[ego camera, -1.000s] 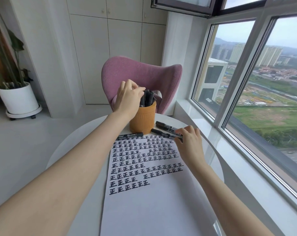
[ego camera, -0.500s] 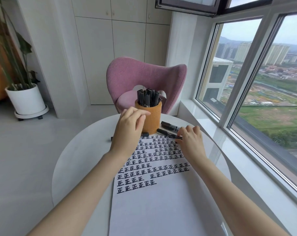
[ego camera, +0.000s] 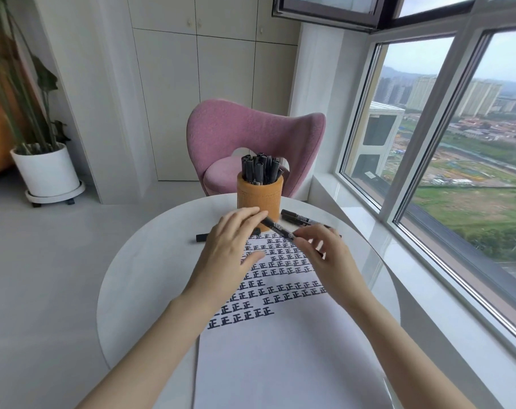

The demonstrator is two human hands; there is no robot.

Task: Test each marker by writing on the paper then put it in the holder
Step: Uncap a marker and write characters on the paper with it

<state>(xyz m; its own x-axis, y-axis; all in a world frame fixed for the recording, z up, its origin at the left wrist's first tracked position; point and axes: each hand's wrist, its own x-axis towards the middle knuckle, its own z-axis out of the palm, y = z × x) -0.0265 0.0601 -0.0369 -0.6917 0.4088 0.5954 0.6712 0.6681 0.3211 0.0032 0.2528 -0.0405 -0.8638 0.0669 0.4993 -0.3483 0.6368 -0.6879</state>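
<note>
An orange holder (ego camera: 259,199) stands at the far side of the round white table (ego camera: 150,261), with several black markers (ego camera: 261,169) upright in it. In front of it lies the paper (ego camera: 280,343), its upper part covered with rows of written characters. My right hand (ego camera: 330,258) pinches a black marker (ego camera: 277,228) and holds it slanted just above the paper's top. My left hand (ego camera: 231,249) is beside it, its straight fingertips touching the marker's capped far end and its thumb apart. Another marker (ego camera: 299,217) lies right of the holder. A third marker (ego camera: 202,237) lies left, partly hidden.
A pink chair (ego camera: 250,134) stands right behind the table. Large windows (ego camera: 428,143) and a sill run along the right side. A potted plant in a white pot (ego camera: 48,172) is on the floor at the left. White cabinets fill the back wall.
My left hand came back from the holder down to the paper's top. My right hand lifted a marker off the table and brought it toward the left hand.
</note>
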